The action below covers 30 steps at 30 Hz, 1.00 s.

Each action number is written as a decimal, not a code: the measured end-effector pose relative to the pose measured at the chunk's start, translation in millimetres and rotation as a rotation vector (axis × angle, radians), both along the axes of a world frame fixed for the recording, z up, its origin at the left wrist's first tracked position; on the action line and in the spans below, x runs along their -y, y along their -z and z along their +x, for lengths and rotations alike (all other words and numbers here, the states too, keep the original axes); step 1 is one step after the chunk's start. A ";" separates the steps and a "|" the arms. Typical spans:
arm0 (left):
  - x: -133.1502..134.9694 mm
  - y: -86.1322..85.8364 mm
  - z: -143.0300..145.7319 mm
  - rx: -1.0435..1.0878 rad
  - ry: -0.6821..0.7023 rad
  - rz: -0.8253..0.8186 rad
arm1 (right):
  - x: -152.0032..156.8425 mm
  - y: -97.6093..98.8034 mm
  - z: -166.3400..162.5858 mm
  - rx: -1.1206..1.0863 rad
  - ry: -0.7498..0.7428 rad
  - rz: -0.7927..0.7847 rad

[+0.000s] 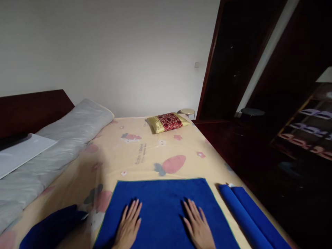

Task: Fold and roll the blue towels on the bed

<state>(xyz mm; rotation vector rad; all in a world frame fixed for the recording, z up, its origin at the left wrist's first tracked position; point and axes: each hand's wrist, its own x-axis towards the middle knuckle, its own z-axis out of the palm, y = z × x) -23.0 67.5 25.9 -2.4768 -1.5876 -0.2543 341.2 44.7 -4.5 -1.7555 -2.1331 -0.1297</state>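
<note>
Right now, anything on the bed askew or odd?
The dark blue bundle at lower left: it looks loosely bunched, whereas the blue cloth under the left hand and right hand is spread flat. No spill visible.

- Pale wall [129, 52], switch plate [196, 64]
- Dark door [230, 69], reddish-brown frame [211, 58]
- Dark reddish floor [215, 134]
- Bed [153, 147], dark headboard [33, 105] left
- Pale stool [187, 111], dark stool [252, 112]
- Rack [281, 131], far right
- Dim light

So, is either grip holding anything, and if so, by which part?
Nothing is held: the left grip and right grip rest palm-down on the spread blue cloth.
</note>
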 end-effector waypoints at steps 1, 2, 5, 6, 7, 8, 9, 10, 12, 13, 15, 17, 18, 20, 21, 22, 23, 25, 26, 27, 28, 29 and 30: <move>-9.5 -4.1 26.1 0.015 0.045 -0.016 | -11.3 -5.3 -25.9 -0.019 -0.065 -0.022; -20.4 -7.2 49.7 0.033 0.081 -0.026 | -23.5 -9.9 -49.5 -0.034 -0.130 -0.048; -56.9 -9.4 87.8 0.060 0.182 -0.084 | -62.7 -15.8 -86.5 -0.062 -0.238 -0.130; -68.9 -8.3 85.5 0.053 0.206 -0.117 | -74.9 -14.8 -82.9 -0.062 -0.230 -0.160; -80.0 -6.5 75.5 0.043 0.204 -0.151 | -85.6 -12.7 -70.8 -0.057 -0.195 -0.185; -89.8 -4.4 58.7 0.031 0.170 -0.182 | -94.6 -9.8 -51.4 -0.048 -0.138 -0.203; -98.1 -2.1 37.1 0.025 0.088 -0.199 | -101.3 -6.5 -26.9 -0.036 -0.056 -0.214; -104.7 0.2 13.0 0.032 -0.063 -0.189 | -105.9 -3.2 0.3 -0.020 0.021 -0.206; -112.3 3.9 -33.0 0.036 -0.328 -0.150 | -109.2 2.3 51.5 0.014 0.135 -0.173; -113.8 5.0 -51.0 0.026 -0.366 -0.145 | -108.8 4.2 71.3 0.027 0.177 -0.168; -113.9 5.3 -72.4 0.001 -0.387 -0.145 | -106.4 6.6 95.0 0.045 0.226 -0.163; -112.7 3.5 -77.4 -0.017 -0.383 -0.155 | -104.6 7.6 101.3 0.051 0.241 -0.163; -112.3 2.2 -76.4 -0.022 -0.388 -0.162 | -104.5 7.7 101.0 0.052 0.240 -0.165; -112.0 -0.4 -72.8 -0.028 -0.397 -0.176 | -106.1 6.7 98.5 0.055 0.236 -0.168; -112.0 -1.5 -70.8 -0.031 -0.402 -0.179 | -107.5 5.4 96.5 0.057 0.239 -0.167; -112.1 -2.5 -68.2 -0.033 -0.402 -0.175 | -108.7 3.5 93.3 0.057 0.252 -0.159; -112.1 -3.6 -64.2 -0.029 -0.395 -0.161 | -109.2 0.9 87.6 0.052 0.269 -0.146; -111.9 -6.6 -48.4 0.001 -0.338 -0.116 | -106.2 -5.2 64.7 0.030 0.249 -0.126; -111.6 -8.7 -35.3 0.025 -0.282 -0.095 | -101.8 -8.0 46.3 0.017 0.197 -0.124; -111.2 -11.4 -18.6 0.049 -0.209 -0.079 | -95.1 -10.1 23.6 0.007 0.102 -0.128; -110.8 -14.4 1.0 0.071 -0.125 -0.072 | -86.3 -11.3 -2.1 0.008 -0.028 -0.138; -110.4 -17.5 22.3 0.083 -0.033 -0.072 | -75.7 -11.7 -29.2 0.008 -0.133 -0.130; -110.3 -20.4 44.0 0.090 0.060 -0.082 | -63.7 -11.4 -55.3 0.006 -0.219 -0.109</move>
